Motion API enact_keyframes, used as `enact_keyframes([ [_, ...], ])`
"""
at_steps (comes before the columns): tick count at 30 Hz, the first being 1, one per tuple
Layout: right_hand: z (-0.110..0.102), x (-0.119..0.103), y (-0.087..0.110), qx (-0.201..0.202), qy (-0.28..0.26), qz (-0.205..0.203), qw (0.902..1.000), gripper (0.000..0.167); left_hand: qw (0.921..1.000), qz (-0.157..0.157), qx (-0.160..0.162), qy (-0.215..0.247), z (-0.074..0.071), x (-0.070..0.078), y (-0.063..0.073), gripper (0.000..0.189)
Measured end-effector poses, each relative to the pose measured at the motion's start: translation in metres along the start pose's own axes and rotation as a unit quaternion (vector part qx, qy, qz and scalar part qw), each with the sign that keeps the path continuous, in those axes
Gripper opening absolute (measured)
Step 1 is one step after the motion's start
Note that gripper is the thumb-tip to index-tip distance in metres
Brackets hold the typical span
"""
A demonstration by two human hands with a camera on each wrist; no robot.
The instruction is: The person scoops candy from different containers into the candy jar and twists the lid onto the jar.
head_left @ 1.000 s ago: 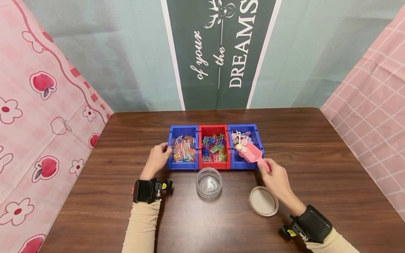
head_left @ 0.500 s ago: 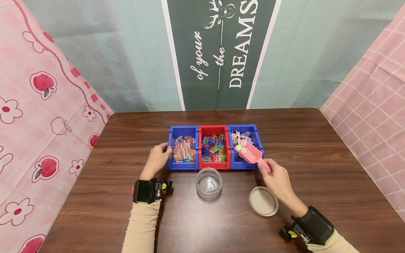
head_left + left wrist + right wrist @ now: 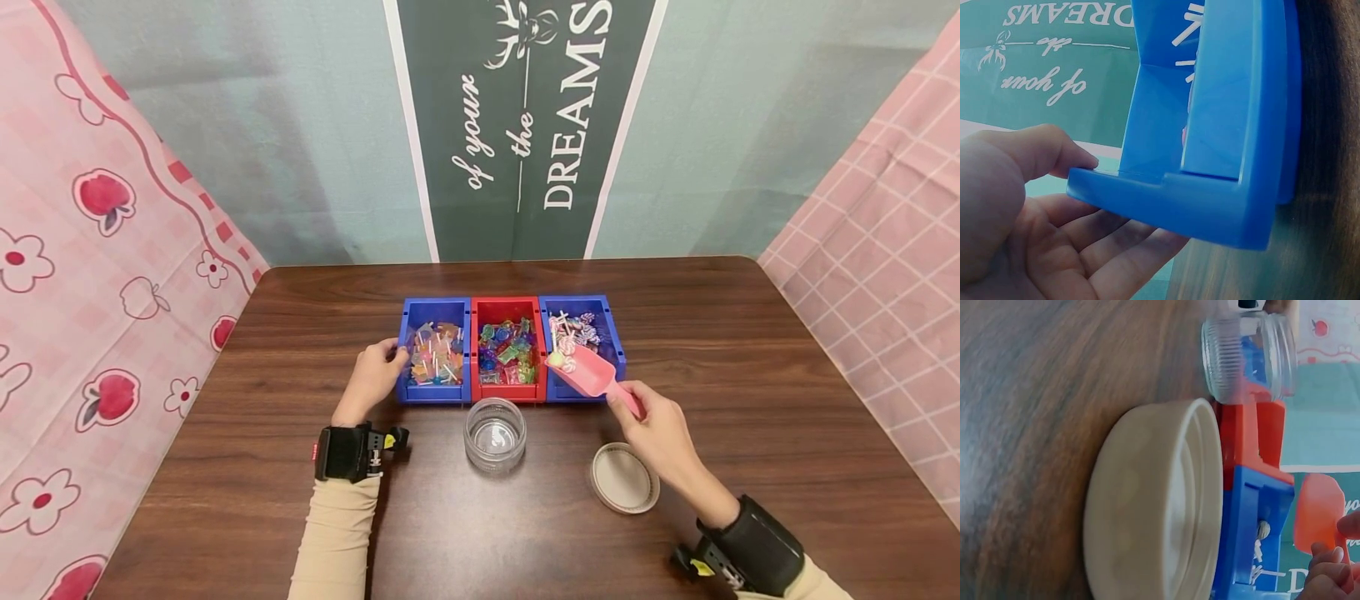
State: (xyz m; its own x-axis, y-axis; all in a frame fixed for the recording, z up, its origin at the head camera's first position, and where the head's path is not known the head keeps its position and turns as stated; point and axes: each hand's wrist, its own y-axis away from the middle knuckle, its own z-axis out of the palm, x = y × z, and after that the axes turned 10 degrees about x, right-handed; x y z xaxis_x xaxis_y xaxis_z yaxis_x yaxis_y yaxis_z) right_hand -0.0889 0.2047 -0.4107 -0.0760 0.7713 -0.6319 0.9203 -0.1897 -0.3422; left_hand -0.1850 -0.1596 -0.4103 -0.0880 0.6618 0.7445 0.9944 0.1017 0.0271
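Note:
My right hand [image 3: 660, 429] grips the handle of a pink scoop [image 3: 588, 372], which carries a few small lollipops at its lip. The scoop is over the front of the right blue bin [image 3: 617, 337], where more swirled lollipops lie. My left hand [image 3: 371, 379] pinches the side wall of the left blue bin [image 3: 1166, 194], thumb on the rim and fingers beneath in the left wrist view. That bin holds pale lollipops [image 3: 435, 354]. Between the two stands a red bin [image 3: 542, 392] of wrapped candies [image 3: 508, 350]. A clear jar [image 3: 495, 435] stands open in front of the red bin.
A round beige lid [image 3: 625, 477] lies on the brown table [image 3: 480, 533], below my right forearm and right of the jar. Behind the table hangs a green printed cloth [image 3: 517, 167], with pink patterned cloths at both sides.
The scoop with its lollipops has moved a little left and toward the front of the right bin. My right wrist has shifted slightly right and down. The left hand has stayed put.

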Motion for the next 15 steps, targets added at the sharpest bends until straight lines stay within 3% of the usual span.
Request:
enact_keyframes([
  [15, -0.011, -0.015, 0.007, -0.059, -0.052, -0.039, 0.9962, 0.016, 1.0, -0.003, -0.007, 0.004, 0.0, 0.0, 0.0, 0.045],
])
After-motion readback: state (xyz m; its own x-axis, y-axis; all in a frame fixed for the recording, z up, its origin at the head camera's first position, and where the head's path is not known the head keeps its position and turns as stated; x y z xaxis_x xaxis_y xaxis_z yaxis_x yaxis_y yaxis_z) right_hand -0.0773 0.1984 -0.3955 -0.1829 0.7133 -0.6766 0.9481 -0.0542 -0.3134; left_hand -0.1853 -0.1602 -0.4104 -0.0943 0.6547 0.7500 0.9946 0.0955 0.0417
